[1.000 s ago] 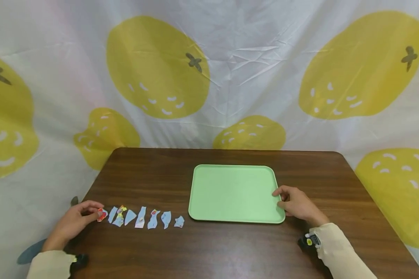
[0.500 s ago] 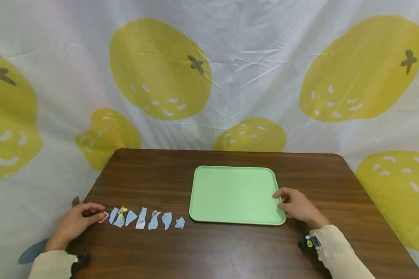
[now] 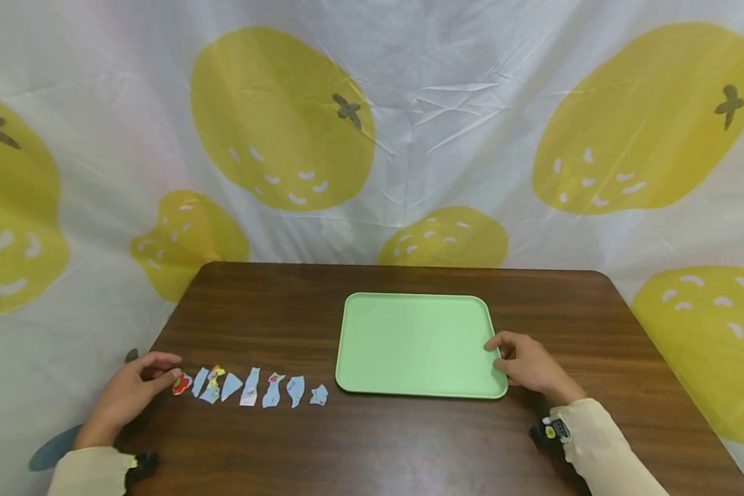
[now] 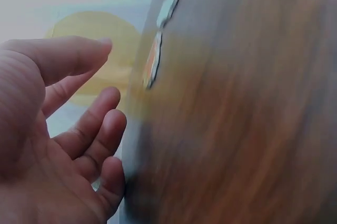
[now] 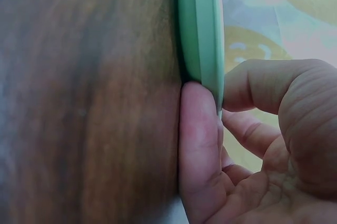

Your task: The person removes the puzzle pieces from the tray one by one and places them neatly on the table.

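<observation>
My left hand hovers at the left end of a row of torn-looking paper pieces, its thumb and fingers apart with nothing between them. Closest to it lies a red flower-patterned piece, which the left wrist view shows flat on the table, just beyond the thumb. Several pale blue pieces, such as a narrow one and a star-like one, continue the row rightward. With my right hand I grip the right rim of a light green tray, thumb on the rim and a finger under its edge.
The dark wooden table carries the row and the tray. A white curtain with large yellow fruit prints hangs behind it and along the sides. The tray's left edge is close to the star-like piece.
My left hand's thumb and fingers have drawn slightly up and away from the red piece, which stays on the table. The right hand keeps its grip on the tray, unmoved.
</observation>
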Action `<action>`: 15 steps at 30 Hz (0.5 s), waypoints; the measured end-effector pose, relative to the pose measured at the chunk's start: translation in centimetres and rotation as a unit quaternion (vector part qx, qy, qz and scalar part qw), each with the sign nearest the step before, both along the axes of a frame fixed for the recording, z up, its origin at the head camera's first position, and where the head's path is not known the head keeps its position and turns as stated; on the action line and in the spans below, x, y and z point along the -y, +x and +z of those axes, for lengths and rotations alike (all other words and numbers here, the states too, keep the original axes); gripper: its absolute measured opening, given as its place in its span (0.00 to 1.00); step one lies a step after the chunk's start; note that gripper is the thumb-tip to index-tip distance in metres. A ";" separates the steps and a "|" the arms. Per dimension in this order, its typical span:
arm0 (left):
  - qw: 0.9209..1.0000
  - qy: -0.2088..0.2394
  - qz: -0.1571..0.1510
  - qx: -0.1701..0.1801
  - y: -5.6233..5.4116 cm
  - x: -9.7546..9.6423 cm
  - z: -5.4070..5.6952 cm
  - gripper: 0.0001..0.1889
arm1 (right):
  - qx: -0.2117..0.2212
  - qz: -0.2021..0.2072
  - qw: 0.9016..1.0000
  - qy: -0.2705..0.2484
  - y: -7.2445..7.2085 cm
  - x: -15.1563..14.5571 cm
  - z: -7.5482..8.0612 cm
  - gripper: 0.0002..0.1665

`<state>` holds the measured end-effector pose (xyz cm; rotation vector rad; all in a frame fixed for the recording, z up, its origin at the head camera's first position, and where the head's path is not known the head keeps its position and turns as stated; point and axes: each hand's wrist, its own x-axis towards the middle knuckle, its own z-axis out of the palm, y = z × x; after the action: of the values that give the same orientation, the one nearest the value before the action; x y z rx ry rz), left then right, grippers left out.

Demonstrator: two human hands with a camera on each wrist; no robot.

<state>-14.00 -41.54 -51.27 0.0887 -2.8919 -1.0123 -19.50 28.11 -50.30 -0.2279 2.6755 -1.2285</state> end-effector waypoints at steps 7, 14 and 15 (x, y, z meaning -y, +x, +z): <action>1.000 -0.006 0.001 -0.011 -0.4 -2.4 0.5 0.19 | -0.012 0.016 1.000 0.010 0.5 -0.3 0.4 0.16; 0.999 0.032 -0.012 -0.013 -0.7 -7.1 1.5 0.22 | -0.057 0.047 0.995 0.068 1.0 -1.0 1.9 0.24; 0.999 0.039 -0.018 -0.012 -0.6 -7.9 1.7 0.23 | -0.077 0.052 0.992 0.085 1.0 -1.0 2.1 0.26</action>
<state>-14.64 -33.62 -49.53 0.0296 -2.8421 -1.1230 -18.47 29.10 -48.23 -0.4481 2.8385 -0.9838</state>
